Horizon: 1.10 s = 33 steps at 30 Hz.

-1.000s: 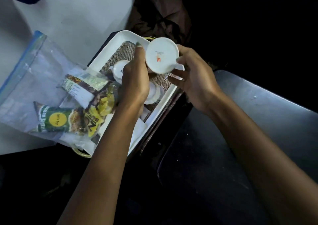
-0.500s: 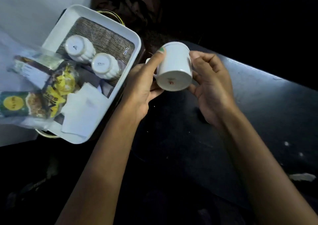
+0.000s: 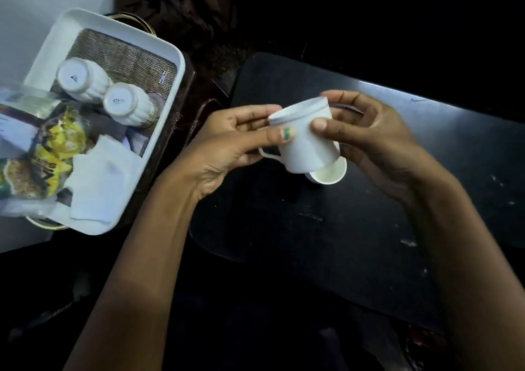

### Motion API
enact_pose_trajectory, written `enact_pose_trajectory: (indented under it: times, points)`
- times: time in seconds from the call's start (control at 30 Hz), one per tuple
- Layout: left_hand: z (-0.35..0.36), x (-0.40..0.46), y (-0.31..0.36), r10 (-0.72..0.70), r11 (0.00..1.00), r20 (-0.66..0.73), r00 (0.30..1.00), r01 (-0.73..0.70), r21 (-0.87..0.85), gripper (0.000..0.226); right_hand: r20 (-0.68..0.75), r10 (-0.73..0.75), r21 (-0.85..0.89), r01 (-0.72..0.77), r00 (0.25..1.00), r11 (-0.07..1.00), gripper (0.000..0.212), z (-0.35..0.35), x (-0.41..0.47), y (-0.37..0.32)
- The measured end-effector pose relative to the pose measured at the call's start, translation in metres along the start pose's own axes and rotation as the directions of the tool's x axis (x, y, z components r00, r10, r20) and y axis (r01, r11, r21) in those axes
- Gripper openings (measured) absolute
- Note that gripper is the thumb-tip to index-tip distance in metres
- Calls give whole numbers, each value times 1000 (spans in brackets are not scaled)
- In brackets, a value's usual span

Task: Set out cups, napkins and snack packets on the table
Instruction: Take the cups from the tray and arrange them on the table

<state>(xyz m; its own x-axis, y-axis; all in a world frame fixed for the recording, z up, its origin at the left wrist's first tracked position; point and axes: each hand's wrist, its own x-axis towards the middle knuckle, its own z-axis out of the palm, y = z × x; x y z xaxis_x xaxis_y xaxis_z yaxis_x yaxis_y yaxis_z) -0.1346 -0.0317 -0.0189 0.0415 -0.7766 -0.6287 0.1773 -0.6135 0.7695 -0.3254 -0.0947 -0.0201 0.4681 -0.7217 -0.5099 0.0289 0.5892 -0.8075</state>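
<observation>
Head view: white cup gripped between left hand, right hand.

Overall light: dim; most of the scene sinks into near black, above all far right and along the near edge.
Brightest area: far left, where the white tray and the pale surface under it catch the light.
Glare: a soft grey sheen on the far right part of the dark table.
Shadows: forearms fall off to darkness toward the near edge.
Blur: snack packets at the left edge smeared, print unreadable.
Focus: white cup fairly sharp.
Distortion: wide-angle bending of the tray's edges.
</observation>
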Motion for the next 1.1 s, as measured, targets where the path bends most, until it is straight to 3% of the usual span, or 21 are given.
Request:
enact_pose_trajectory:
  times: [0.17,0.3,0.37,0.47,0.63,0.83,1.1]
  points:
    - [38,-3,-13,71,994,110,991,-79,76,65,28,3,-337,7,1000,941,80,-39,-26,-4]
    - [72,0,-26,101,925,191,976,-163,344,72,34,64,-684,-23,997,729,94,-61,-49,1]
    - [89,3,-34,124,853,227,966,-221,474,71,19,43,-767,-13,999,641,82,-70,-61,9]
    - [115,5,-51,157,782,255,954,-278,558,67,10,-48,-802,37,999,597,53,-79,-77,23]
    - [148,6,-85,191,735,224,956,-291,613,67,-100,-94,-837,-33,991,547,70,-104,-85,56]
    - [170,19,-104,281,642,185,942,-328,692,62,-181,-203,-840,-43,962,541,60,-119,-78,87]
    - [182,36,-118,279,592,174,944,-312,743,66,-241,-266,-812,-44,933,581,62,-134,-67,113]
